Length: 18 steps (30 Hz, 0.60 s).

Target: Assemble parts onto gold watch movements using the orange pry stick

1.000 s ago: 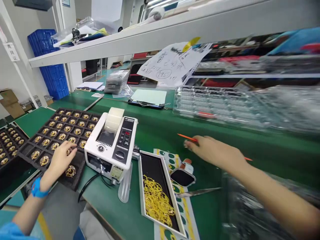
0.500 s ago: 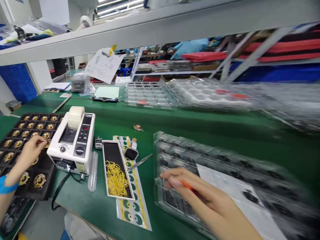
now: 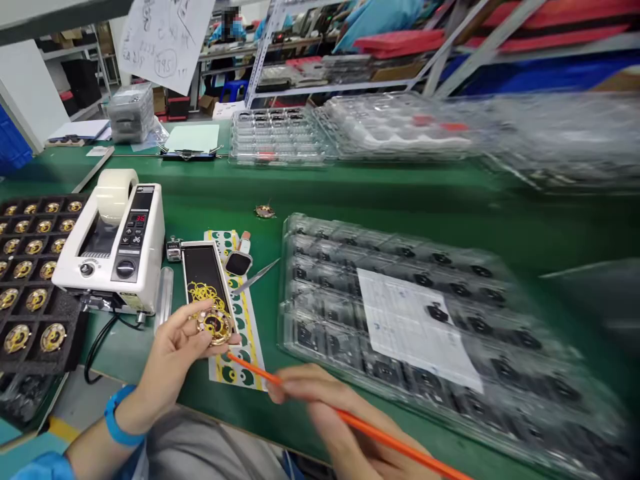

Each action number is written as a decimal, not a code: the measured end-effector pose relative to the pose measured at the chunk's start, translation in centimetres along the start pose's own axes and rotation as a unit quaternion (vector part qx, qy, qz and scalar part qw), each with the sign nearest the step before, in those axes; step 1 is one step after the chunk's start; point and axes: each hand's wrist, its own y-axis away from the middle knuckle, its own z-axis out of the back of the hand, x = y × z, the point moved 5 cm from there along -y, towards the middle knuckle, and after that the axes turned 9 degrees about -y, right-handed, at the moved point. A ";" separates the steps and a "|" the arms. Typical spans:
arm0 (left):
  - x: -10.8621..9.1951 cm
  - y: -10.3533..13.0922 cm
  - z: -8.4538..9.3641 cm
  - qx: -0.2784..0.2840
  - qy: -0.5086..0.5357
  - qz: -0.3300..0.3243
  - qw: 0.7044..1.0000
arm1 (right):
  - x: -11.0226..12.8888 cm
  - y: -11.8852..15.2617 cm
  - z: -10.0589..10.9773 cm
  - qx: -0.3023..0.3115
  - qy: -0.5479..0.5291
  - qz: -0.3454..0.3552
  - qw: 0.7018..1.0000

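My left hand (image 3: 175, 343), with a blue band at the wrist, pinches a round gold watch movement (image 3: 216, 325) over the front of a white-rimmed tray (image 3: 187, 263) of yellow rings (image 3: 204, 293). My right hand (image 3: 335, 413) grips a thin orange stick (image 3: 380, 437) at the lower centre. The stick's tip lies just below the movement; whether they touch I cannot tell. Beneath and beside the tray is a sheet (image 3: 245, 360) with yellow and green shapes. More gold movements (image 3: 53, 338) sit in a black foam tray (image 3: 70, 357) at the left.
A white tape dispenser (image 3: 117, 267) stands left of the ring tray. Tweezers (image 3: 257, 277) and a smartwatch (image 3: 239, 263) lie on its right. Large clear trays (image 3: 310, 280) with black parts and a paper (image 3: 410, 320) fill the right. Another small movement (image 3: 265, 211) lies farther back.
My left hand has come from the foam tray to the ring tray, now holding a movement. My right hand has moved left and down with the orange stick. The view has shifted.
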 end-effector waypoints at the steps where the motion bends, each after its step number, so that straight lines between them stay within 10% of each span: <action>1: 0.1 -0.1 0.0 0.005 -0.002 -0.006 1.000 | -0.3 0.2 -0.3 -0.029 0.011 -0.001 1.000; 6: 0.0 0.8 -0.3 0.022 -0.032 -0.055 0.998 | -1.4 0.1 -1.0 -0.065 0.030 0.025 0.997; 14: 0.0 1.3 0.0 0.057 -0.015 -0.018 0.998 | -0.8 -1.0 -0.9 0.111 0.047 0.148 0.982; 18: 0.2 1.1 0.0 0.055 -0.001 0.033 0.998 | 0.3 -0.4 -1.2 0.231 0.196 0.255 0.918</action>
